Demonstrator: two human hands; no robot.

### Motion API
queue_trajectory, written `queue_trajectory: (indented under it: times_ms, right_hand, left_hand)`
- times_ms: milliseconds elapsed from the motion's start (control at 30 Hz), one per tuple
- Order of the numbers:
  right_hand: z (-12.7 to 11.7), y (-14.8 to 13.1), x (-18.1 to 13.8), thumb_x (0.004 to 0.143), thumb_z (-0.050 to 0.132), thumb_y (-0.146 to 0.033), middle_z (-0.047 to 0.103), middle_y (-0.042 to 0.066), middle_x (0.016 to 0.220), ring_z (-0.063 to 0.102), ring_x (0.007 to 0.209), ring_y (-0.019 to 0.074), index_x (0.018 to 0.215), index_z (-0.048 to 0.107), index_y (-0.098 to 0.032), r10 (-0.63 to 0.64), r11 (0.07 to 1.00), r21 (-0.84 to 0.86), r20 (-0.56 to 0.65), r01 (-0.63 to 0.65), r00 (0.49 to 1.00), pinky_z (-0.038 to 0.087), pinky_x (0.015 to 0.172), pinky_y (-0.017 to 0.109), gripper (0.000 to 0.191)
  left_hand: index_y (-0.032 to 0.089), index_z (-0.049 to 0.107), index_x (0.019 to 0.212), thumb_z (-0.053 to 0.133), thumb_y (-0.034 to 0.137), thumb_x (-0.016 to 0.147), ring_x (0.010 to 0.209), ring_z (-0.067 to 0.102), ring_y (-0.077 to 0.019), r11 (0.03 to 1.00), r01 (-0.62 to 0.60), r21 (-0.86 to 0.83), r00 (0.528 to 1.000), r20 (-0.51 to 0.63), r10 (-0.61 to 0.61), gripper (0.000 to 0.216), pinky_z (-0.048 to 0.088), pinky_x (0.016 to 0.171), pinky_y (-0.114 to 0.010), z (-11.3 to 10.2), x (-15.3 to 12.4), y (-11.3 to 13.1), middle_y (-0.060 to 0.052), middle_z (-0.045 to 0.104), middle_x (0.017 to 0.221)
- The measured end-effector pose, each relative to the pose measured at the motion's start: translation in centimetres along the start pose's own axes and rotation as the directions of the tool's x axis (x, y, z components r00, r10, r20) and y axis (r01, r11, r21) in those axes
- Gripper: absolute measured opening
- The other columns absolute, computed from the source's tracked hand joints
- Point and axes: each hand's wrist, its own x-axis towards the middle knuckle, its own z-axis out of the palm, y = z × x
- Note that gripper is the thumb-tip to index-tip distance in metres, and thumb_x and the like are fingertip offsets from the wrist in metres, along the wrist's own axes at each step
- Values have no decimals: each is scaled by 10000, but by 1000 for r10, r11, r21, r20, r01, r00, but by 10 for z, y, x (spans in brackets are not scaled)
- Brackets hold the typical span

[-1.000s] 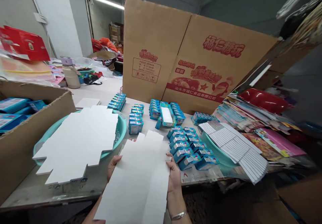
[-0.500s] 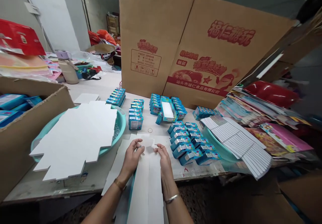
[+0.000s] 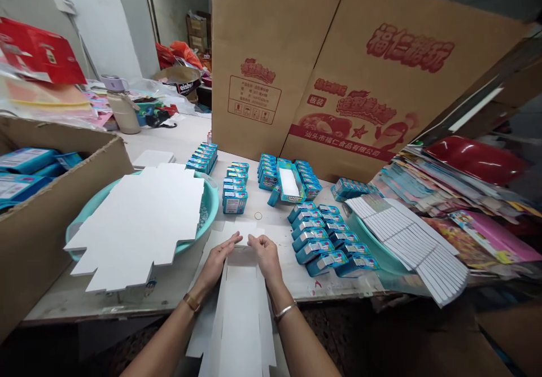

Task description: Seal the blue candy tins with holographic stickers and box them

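A flat white die-cut carton blank (image 3: 239, 309) lies over the table's near edge, its side panels bent up. My left hand (image 3: 218, 261) presses the blank's far left part with fingers stretched forward. My right hand (image 3: 265, 253) has its fingers curled on the far right fold of the same blank. Rows of small blue boxes (image 3: 328, 241) sit just right of my right hand. A stack of white carton blanks (image 3: 139, 219) rests on a teal basin (image 3: 209, 210) to the left.
A large brown printed carton (image 3: 339, 78) stands across the back. An open brown box (image 3: 38, 207) with blue packs fills the left. More blue boxes (image 3: 235, 188) and an open blue tray (image 3: 290, 182) are mid-table. Striped white sheets (image 3: 410, 239) and colourful printed sheets (image 3: 474, 219) lie right.
The blank was held up flat in both hands; now it is laid down with its sides folded up, and both hands have moved to its far end.
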Motion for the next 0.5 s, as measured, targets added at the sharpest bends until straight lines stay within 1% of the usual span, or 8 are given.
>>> queue_trajectory:
  times_ms: [67, 133, 233, 300, 333, 400, 433, 500]
  right_hand:
    - [5, 1, 1, 683, 723, -409, 692, 30, 834, 621, 818, 195, 859, 634, -189, -20, 999, -28, 15, 20, 1000, 466, 803, 312, 295]
    - [11, 4, 3, 683, 669, -327, 700, 48, 927, 642, 904, 205, 961, 626, -188, -32, 997, -69, 30, 34, 999, 480, 832, 314, 314]
    - [17, 8, 4, 731, 530, -258, 692, 91, 1012, 649, 976, 204, 975, 611, -165, -43, 983, -177, 31, 48, 999, 487, 875, 318, 273]
    - [18, 9, 4, 763, 467, -227, 681, 107, 1077, 643, 1012, 194, 1027, 596, -154, -64, 958, -277, 45, 74, 997, 485, 895, 313, 302]
    - [16, 8, 4, 776, 458, -218, 680, 106, 1095, 641, 1019, 190, 1058, 593, -153, -74, 938, -334, 72, 94, 995, 486, 894, 309, 320]
    - [10, 2, 3, 792, 489, -215, 693, 90, 1077, 646, 1001, 192, 1092, 612, -157, -78, 874, -464, 163, 146, 984, 493, 876, 306, 329]
    - [6, -3, 2, 795, 526, -221, 697, 87, 1068, 645, 999, 201, 1100, 629, -161, -73, 825, -536, 215, 180, 974, 490, 878, 314, 328]
    - [-1, -14, 3, 803, 599, -245, 696, 95, 1076, 630, 1032, 234, 1092, 672, -179, -51, 689, -676, 314, 261, 948, 470, 906, 348, 305]
  left_hand:
    - [176, 714, 1190, 593, 503, 831, 1432, 381, -288, 1000, -1, 7, 1000, 1, 1, 501, 193, 1223, -465, 1, 0, -4, -109, 539, 1454]
    - [156, 678, 1245, 588, 518, 837, 1451, 347, -272, 1000, -13, -8, 1000, -26, 12, 553, 183, 1229, -449, 4, -1, -9, -119, 518, 1470]
    - [141, 651, 1277, 586, 507, 851, 1443, 366, -251, 998, -30, -47, 998, -51, 27, 566, 193, 1231, -414, 9, -3, -16, -123, 532, 1460]
    - [145, 613, 1320, 576, 493, 867, 1435, 382, -241, 997, -31, -77, 997, -75, 26, 572, 218, 1226, -399, 10, -4, -18, -118, 522, 1473]
    - [155, 569, 1365, 566, 484, 878, 1432, 386, -238, 995, -30, -96, 995, -94, 21, 587, 244, 1218, -394, 11, -4, -19, -114, 495, 1496]
    - [187, 462, 1450, 552, 462, 896, 1423, 403, -238, 990, -23, -138, 991, -133, 5, 625, 306, 1192, -387, 10, -4, -20, -106, 407, 1557]
    - [204, 425, 1471, 553, 451, 900, 1419, 407, -241, 987, -18, -157, 989, -150, -6, 635, 329, 1179, -386, 10, -4, -20, -104, 367, 1579]
    - [216, 426, 1464, 572, 434, 896, 1423, 400, -254, 983, -7, -185, 984, -175, -26, 626, 345, 1170, -391, 9, -5, -19, -108, 331, 1596]
